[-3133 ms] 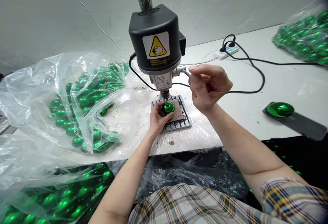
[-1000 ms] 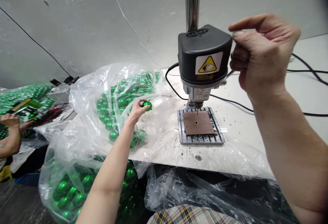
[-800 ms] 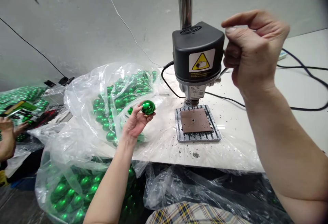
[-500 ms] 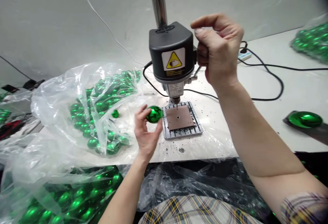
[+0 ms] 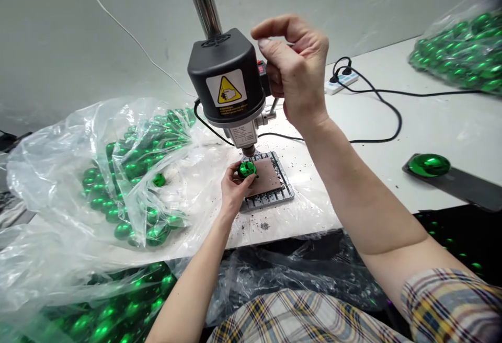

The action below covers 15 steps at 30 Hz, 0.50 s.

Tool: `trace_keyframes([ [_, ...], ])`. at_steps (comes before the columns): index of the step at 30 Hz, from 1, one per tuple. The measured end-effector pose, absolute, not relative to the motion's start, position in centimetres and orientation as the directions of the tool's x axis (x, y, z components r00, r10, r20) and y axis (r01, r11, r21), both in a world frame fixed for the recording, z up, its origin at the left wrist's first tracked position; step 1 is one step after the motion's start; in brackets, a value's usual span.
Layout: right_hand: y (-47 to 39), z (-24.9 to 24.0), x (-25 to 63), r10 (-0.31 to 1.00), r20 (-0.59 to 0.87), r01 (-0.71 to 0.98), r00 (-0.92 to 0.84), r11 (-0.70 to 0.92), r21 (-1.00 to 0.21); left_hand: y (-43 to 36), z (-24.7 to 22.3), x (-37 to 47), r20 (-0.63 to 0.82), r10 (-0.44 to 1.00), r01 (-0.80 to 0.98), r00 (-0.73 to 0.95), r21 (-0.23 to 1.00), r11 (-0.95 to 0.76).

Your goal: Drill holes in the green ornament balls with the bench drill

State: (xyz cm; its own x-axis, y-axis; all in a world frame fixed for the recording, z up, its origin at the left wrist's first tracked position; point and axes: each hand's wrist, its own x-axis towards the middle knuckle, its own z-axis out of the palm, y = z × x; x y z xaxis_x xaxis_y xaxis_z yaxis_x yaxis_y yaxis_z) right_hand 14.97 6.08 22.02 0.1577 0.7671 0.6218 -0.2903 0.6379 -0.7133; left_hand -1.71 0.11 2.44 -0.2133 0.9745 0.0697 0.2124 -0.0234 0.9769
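Observation:
A shiny green ball (image 5: 247, 169) is in my left hand (image 5: 234, 189), between thumb and fingers, directly under the chuck (image 5: 248, 150) of a small black drill press (image 5: 225, 79). Beneath it lies a brown square board (image 5: 267, 176) on the slotted metal base (image 5: 289, 190), with dark shavings around. My right hand (image 5: 300, 66) is raised at the right side of the drill head, its fingers curled. A lever (image 5: 270, 115) runs up toward it, but what its fingers grip is hidden.
Clear plastic bags (image 5: 58, 149) with many green balls spread at the left. Another bag of balls (image 5: 463, 53) lies at the back right, near a power strip (image 5: 341, 81) with black cables. A green oval piece (image 5: 429, 165) rests on a dark flat object (image 5: 476, 186) at right.
My left hand has brought the green ball rightward from beside the base to under the drill chuck. The view has shifted, so the drill press appears further left. My right hand stays raised beside it.

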Motion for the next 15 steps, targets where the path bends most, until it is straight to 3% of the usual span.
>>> trace_keyframes([
  [7,6.1,22.1,14.9,0.736,0.66,-0.293,0.153,0.671,-0.681,0.1,2.2,-1.0,0.293,0.95,0.434,-0.109,0.874,-0.22],
  [15,5.8,21.9,15.2,0.785,0.604,-0.245,0.135,0.618,-0.747,0.4,0.7,-1.0,0.217,0.969,0.234,-0.122,0.954,-0.185],
])
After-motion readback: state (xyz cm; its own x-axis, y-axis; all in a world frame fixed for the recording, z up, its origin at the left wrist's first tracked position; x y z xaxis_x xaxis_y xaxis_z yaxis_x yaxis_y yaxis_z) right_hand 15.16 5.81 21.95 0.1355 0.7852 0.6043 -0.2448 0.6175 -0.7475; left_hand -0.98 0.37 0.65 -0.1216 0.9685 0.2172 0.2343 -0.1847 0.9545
